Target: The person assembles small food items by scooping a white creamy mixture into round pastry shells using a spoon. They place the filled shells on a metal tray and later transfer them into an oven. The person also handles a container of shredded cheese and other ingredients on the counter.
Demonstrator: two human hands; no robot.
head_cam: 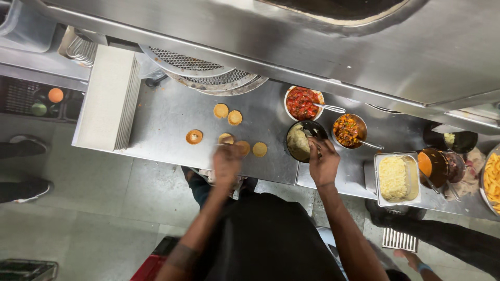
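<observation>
Several small round golden crisps lie on the steel counter [172,112]; one [194,136] sits apart at the left and two [221,110] lie farther back. My left hand [227,162] is blurred, reaching over the near crisps [226,138], and its fingers touch or hover on one; I cannot tell which. My right hand [323,162] grips a utensil handle that dips into a dark bowl of pale mash [299,141].
Behind the mash stand a white bowl of red chutney [302,102] with a spoon and a steel bowl of orange-brown curry [348,130]. A tray of yellow shreds [393,178] and more bowls lie to the right. A stack of flat white boxes [107,99] occupies the left. Another person's legs [453,237] show at the lower right.
</observation>
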